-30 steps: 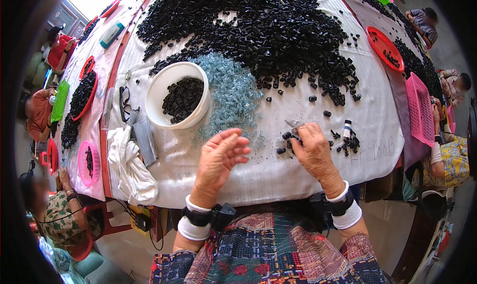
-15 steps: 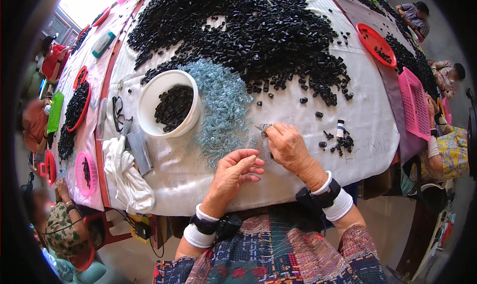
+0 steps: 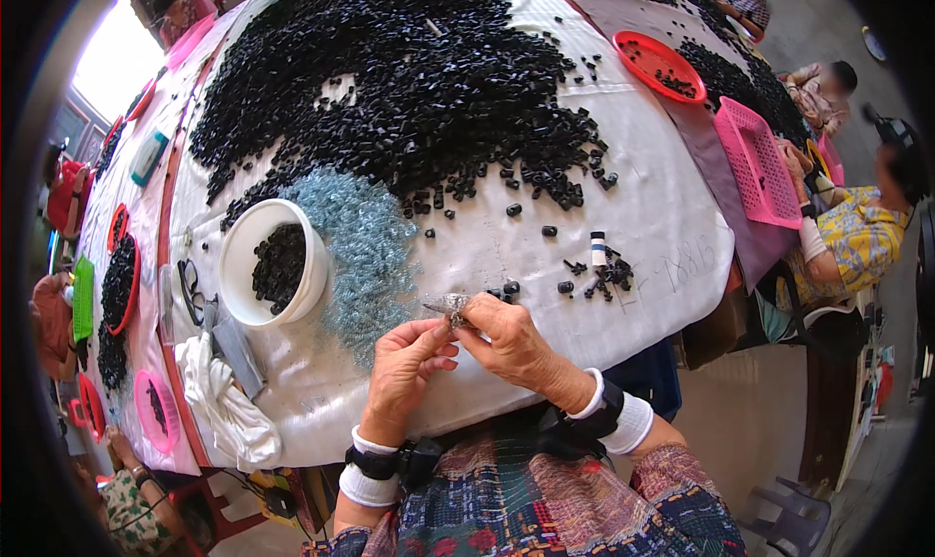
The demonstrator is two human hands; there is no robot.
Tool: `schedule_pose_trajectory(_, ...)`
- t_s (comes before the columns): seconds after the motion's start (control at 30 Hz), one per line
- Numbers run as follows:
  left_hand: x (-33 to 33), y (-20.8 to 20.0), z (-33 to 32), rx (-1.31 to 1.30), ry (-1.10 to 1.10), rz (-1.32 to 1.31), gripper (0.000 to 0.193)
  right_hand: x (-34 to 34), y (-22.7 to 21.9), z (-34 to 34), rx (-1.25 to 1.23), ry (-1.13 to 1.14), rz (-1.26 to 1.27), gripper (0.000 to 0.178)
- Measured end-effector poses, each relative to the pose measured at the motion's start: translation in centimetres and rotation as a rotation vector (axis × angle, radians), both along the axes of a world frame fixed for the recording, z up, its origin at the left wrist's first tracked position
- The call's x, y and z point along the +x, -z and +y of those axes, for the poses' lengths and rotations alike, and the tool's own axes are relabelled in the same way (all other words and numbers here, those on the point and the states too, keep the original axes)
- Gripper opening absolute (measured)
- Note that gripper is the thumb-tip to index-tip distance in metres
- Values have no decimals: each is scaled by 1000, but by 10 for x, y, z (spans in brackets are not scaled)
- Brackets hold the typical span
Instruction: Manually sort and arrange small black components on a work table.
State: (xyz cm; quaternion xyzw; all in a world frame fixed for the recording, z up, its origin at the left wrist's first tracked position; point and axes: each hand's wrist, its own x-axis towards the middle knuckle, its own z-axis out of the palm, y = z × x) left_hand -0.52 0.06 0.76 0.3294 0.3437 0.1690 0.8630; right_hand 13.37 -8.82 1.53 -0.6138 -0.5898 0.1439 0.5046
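Right hand (image 3: pixel 511 338): was closed on a silvery pointed tool (image 3: pixel 450 306).
Left hand (image 3: pixel 401 367): thumb and fingertips bunched beside the tool; could not tell whether they gripped anything.
Tool: sat over white cloth (image 3: pixel 643 187), between pale-blue bits (image 3: pixel 365 255) and loose black caps (image 3: pixel 511 287).
White tub (image 3: pixel 317 277): stood beside the bits, holding black pieces (image 3: pixel 279 265).

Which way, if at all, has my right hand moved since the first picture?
Yes: judged against the white tub, your right hand has moved left, nearer the tub and farther from the small white-and-black cylinder.
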Motion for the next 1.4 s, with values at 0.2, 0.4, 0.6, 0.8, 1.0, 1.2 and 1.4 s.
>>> schedule_pose_trajectory(0.2,2,3,2,73,39,44,21,-3,-1,-2,5,122,124,8)
schedule_pose_trajectory(0.4,4,-1,4,57,75,18,25,1,0,-2,-85,68,439,13)
schedule_pose_trajectory(0.6,19,-3,0,57,144,-3,25,7,8,-8,-124,70,752,15)
schedule_pose_trajectory(0.8,16,0,3,131,149,-8,25,6,8,-5,-139,85,880,17)
schedule_pose_trajectory(1.0,24,-10,-1,342,47,45,14,8,3,-4,-152,168,931,16)
schedule_pose_trajectory(1.2,24,-9,1,453,89,61,16,8,3,-3,-152,177,929,15)
schedule_pose_trajectory(1.4,23,-4,4,375,196,82,18,11,5,-2,-145,113,935,19)
